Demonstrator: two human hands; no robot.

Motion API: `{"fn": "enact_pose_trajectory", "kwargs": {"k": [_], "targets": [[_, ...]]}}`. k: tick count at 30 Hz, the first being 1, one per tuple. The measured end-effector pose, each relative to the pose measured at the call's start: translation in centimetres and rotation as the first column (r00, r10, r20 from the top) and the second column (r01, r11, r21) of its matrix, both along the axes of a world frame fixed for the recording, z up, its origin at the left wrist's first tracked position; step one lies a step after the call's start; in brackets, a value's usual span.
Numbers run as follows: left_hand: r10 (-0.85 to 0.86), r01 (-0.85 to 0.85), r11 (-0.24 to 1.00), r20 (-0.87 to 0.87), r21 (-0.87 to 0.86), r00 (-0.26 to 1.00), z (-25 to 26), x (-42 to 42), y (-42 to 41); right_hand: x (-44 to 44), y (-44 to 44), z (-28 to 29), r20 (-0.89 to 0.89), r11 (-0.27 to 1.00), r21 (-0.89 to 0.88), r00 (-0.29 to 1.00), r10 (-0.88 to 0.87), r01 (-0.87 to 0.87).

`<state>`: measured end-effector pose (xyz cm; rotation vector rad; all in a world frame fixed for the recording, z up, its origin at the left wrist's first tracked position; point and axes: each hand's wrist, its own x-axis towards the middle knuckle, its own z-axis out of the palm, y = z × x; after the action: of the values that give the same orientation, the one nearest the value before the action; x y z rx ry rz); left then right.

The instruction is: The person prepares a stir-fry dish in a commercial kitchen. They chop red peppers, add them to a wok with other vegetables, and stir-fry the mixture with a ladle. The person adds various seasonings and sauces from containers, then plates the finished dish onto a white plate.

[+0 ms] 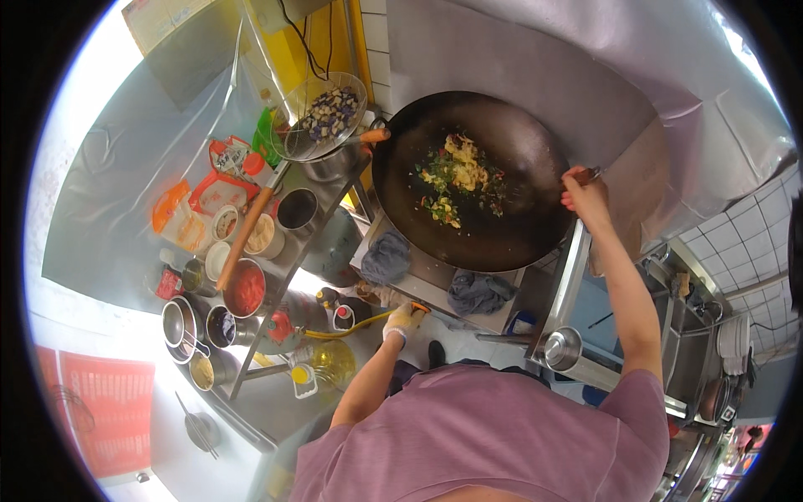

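Observation:
At the right rim of a large dark wok [521, 232], my bare right hand [586, 191] is closed around a brown handle [588, 176]. Cooked egg with chopped greens and red bits [464, 172] lies in the middle of the wok. My left hand [401, 323], in a pale yellow knit glove, is at an orange knob [420, 307] below the front of the stove [426, 282]; its fingertips are partly hidden. A yellow hose [351, 332] runs from the red top of a gas cylinder [280, 326] towards that knob.
Two grey cloths [386, 257] lie along the stove's front. On the left shelf, a wire strainer [301, 144] holds diced purple-white food [332, 113], beside seasoning pots and a pot of red food [246, 287]. An oil jug [329, 361] stands below. A metal ladle [563, 348] is at right.

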<state>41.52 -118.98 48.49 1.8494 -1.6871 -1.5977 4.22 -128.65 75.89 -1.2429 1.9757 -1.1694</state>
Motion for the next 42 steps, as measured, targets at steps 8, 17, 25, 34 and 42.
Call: {"fn": "enact_pose_trajectory", "kwargs": {"k": [8, 17, 25, 34, 42], "targets": [[-0.035, 0.133, 0.973, 0.448, -0.188, 0.894, 3.8, -1.1, 0.8, 3.7, -7.7, -3.9, 0.194, 0.971, -0.081, 0.952, 0.238, -0.226], [-0.669, 0.665, 0.726, 0.045, -0.174, 0.742, 11.6, -8.8, 0.3, 6.5, -5.1, -3.3, 0.218, 0.990, -0.076, 0.967, 0.134, -0.120], [-0.767, 0.767, 0.642, 0.009, 0.009, 0.641, 11.1, -20.7, 5.0, 2.8, 5.4, -5.8, 0.380, 0.992, 0.056, 0.921, 0.083, -0.112], [-0.566, 0.566, 0.812, -0.046, 0.144, 0.823, 8.9, -25.7, 8.2, -14.7, 23.2, -9.1, 0.601, 0.773, 0.206, 0.701, 0.383, -0.600], [-0.434, 0.539, 0.753, 0.331, -0.378, 0.838, 7.4, -28.8, 12.7, -45.1, 22.0, -22.9, 0.566, 0.862, 0.251, 0.655, -0.500, 0.441]]}}
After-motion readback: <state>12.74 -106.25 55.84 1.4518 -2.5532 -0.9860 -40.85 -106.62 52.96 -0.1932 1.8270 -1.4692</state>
